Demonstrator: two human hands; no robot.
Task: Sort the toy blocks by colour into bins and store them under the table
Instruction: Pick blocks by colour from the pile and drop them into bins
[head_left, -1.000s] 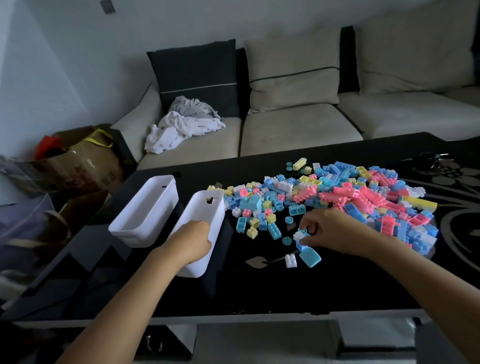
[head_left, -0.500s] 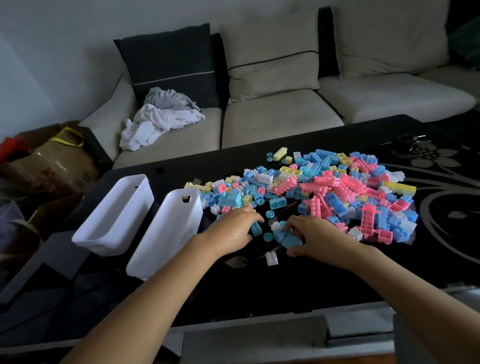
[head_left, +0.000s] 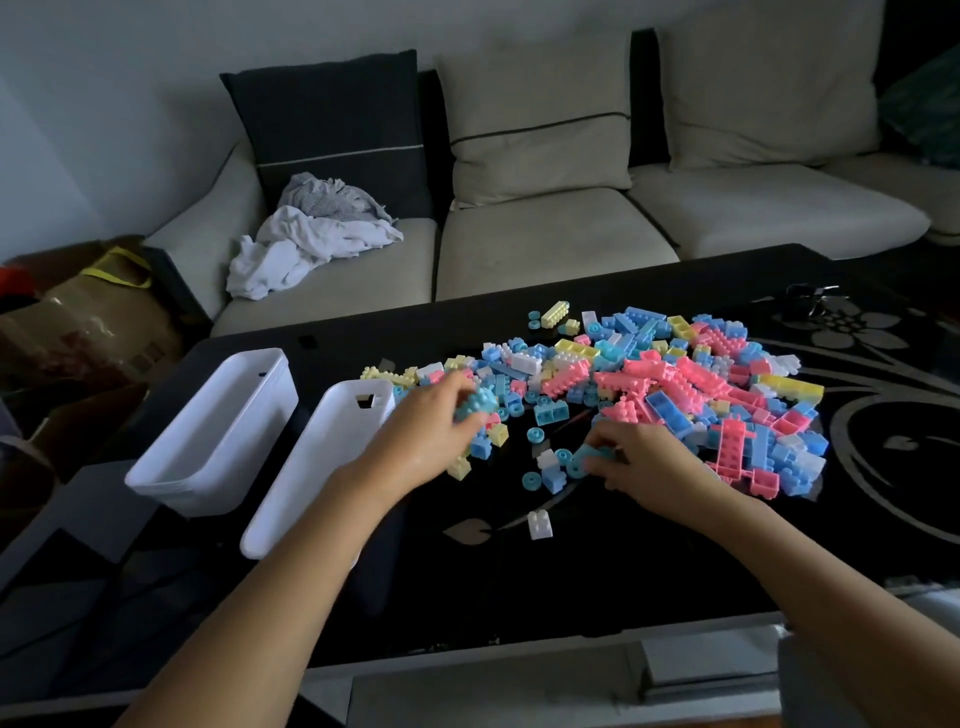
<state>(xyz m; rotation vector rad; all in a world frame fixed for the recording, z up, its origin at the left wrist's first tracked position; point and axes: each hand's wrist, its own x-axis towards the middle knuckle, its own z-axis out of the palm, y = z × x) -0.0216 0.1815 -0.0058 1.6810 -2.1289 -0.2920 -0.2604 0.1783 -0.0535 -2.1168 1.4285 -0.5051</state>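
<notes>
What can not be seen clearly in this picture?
All in the head view:
- How many blue blocks the left hand grips: its fingers cover them.
- What the right hand pinches besides a blue piece: the palm hides it.
- The near corner of the nearer bin: the left forearm covers it.
- The dark object at the far right of the table: too small and dim.
- The space under the table: the tabletop hides it.

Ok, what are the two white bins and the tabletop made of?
The left white bin and the right white bin look like thin moulded plastic, smooth with a soft sheen: rounded rims, cut-out slots. The tabletop looks like glossy black glass, showing faint reflections and a pale flower print; lacquered board is possible.
</notes>
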